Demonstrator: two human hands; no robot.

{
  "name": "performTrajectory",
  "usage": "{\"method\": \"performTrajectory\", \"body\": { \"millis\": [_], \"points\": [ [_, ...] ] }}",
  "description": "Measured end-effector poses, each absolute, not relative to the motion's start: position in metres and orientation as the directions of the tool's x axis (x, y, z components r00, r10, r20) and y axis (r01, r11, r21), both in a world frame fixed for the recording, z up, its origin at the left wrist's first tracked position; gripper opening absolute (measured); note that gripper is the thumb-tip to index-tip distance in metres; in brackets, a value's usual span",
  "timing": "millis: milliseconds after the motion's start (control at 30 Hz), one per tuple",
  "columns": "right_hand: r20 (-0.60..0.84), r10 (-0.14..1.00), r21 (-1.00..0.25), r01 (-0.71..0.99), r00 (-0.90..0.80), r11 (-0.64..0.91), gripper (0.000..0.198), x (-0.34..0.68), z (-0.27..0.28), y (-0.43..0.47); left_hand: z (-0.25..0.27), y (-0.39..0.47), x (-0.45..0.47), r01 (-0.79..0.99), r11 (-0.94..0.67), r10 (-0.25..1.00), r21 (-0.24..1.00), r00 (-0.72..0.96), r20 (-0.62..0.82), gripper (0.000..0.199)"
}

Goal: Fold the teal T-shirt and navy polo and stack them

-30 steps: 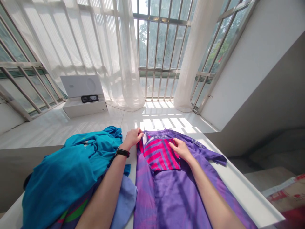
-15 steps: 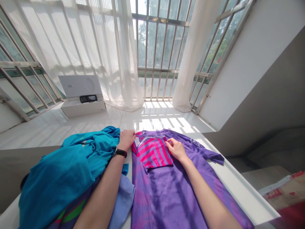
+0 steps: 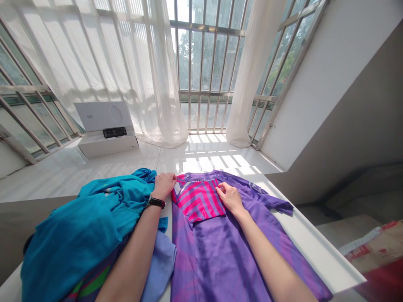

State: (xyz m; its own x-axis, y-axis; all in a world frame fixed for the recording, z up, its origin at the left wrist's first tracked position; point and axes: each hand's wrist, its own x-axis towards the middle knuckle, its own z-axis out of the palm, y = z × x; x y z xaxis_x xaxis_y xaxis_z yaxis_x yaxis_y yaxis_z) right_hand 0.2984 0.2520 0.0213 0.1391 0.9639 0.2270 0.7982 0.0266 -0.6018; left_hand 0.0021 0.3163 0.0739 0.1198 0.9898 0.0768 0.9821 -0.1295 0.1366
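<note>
A purple long-sleeved shirt [image 3: 220,251] lies spread on the white table, its collar toward the window. Its left sleeve [image 3: 201,201], striped pink and purple, is folded inward across the upper part of the shirt. At the shoulder fold, my left hand [image 3: 165,184], with a dark band on the wrist, pinches the fabric. The fingers of my right hand [image 3: 229,197] close on the right edge of the folded sleeve. The other sleeve [image 3: 277,203] stretches out to the right. A heap of teal clothing [image 3: 78,230] sits against my left forearm.
A white open box [image 3: 108,144] holding a dark phone-like device [image 3: 114,132] stands on the sill at the back left. Sheer curtains [image 3: 157,84] hang before barred windows. Beyond the table's right edge is a brown and red bag [image 3: 378,251].
The view has shifted slightly, moving the scene a little to the left. Both hands keep their places on the shirt, and the folded sleeve looks nearly the same.
</note>
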Motion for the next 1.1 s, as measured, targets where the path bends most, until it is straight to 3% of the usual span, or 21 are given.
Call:
{"method": "performTrajectory", "body": {
  "millis": [167,267,333,433,500,600,700,833,933,1100],
  "points": [
    [0.229,0.962,-0.580,0.815,0.147,0.013,0.017,0.296,0.022,0.251,0.094,0.308,0.018,0.976,-0.183,0.971,0.119,0.160,0.178,0.027],
    [0.242,0.955,-0.630,0.777,0.170,0.021,0.019,0.298,0.020,0.252,0.107,0.294,0.050,0.943,-0.313,0.919,0.112,0.271,0.285,0.029],
    [0.260,0.950,-0.658,0.751,0.176,0.041,0.021,0.299,0.018,0.254,0.106,0.281,0.077,0.896,-0.430,0.880,0.109,0.389,0.273,0.030],
    [0.274,0.947,-0.680,0.730,0.170,0.065,0.025,0.299,0.016,0.256,0.087,0.262,0.111,0.801,-0.590,0.799,0.097,0.562,0.215,0.028],
    [0.278,0.946,-0.693,0.717,0.169,0.075,0.027,0.302,0.019,0.255,0.067,0.253,0.124,0.788,-0.610,0.784,0.082,0.585,0.207,0.028],
    [0.300,0.938,-0.694,0.714,0.174,0.090,0.027,0.319,0.032,0.237,0.039,0.247,0.130,0.799,-0.594,0.790,0.093,0.557,0.255,0.042],
    [0.365,0.918,-0.633,0.764,0.154,0.123,0.026,0.349,0.043,0.187,0.021,0.249,0.127,0.793,-0.599,0.783,0.110,0.552,0.285,0.051],
    [0.424,0.899,-0.461,0.880,0.109,0.111,0.033,0.390,0.024,0.090,0.014,0.254,0.124,0.771,-0.626,0.767,0.116,0.581,0.273,0.057],
    [0.398,0.914,-0.269,0.962,0.079,0.034,0.054,0.402,-0.006,0.031,0.017,0.253,0.124,0.761,-0.637,0.761,0.121,0.597,0.254,0.061],
    [0.240,0.961,-0.106,0.988,0.137,-0.114,0.060,0.391,-0.022,-0.005,0.021,0.239,0.124,0.736,-0.667,0.737,0.115,0.628,0.250,0.061]
  ]
}}
